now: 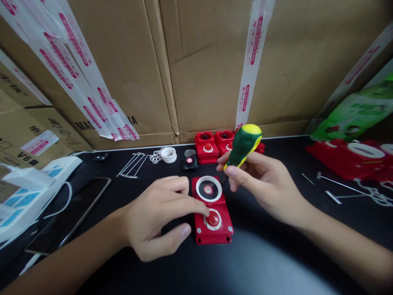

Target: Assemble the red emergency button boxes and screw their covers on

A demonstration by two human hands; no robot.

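On the black tabletop [276, 262], a dark phone [73, 213] lay well to the left of the red switch box [211, 211], with thin metal pins [133, 165] and white rings [168, 155] behind it. The left hand [156, 221] rested half-curled against the box's left side, gripping nothing, with a fingertip on the edge of its red button. The box sat flat between both hands, its white-ringed round opening toward the far end. Just right of the box, the right hand [260, 184] was closed around a green and yellow screwdriver [243, 146], held upright with the tip slanting down toward the box's upper right corner; the tip itself was hard to make out. Doing this well probably called for firm downward bracing from the left hand and keeping the screwdriver square to the screw. More red boxes [215, 145] stood behind.
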